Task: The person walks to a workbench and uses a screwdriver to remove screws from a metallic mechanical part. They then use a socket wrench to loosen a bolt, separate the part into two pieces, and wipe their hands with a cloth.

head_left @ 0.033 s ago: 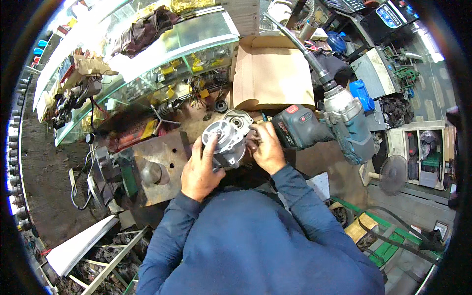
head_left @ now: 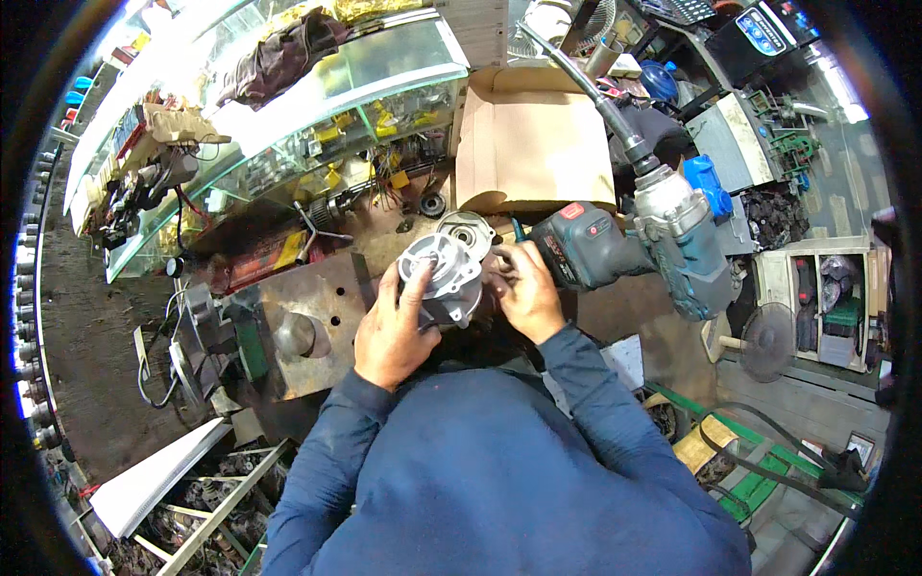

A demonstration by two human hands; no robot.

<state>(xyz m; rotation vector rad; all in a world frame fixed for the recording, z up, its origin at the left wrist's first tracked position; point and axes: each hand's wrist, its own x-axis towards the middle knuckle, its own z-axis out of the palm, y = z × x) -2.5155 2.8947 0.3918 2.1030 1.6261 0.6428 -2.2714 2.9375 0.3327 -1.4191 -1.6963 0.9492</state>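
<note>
A silver cast-metal motor housing [head_left: 446, 279] with a lobed face is in front of my body, over the bench. My left hand [head_left: 396, 326] grips it from the left, thumb laid on its face and fingers along the side. Behind it, partly covered, is a round metal end cover [head_left: 466, 230] with a bearing-like ring in its centre. My right hand [head_left: 528, 293] is close to the housing's right side, its fingertips pinched together. What lies between those fingertips is too small to make out.
A cordless impact wrench [head_left: 682, 240] with a long extension lies at the right, its battery [head_left: 583, 245] near my right hand. Behind is an open cardboard box [head_left: 533, 144]. A metal plate [head_left: 312, 326] with a domed knob lies left, below a glass display case [head_left: 336, 115].
My right hand has shifted very slightly to the right. The motor housing has tilted a little in my left hand. Otherwise the scene looks the same.
</note>
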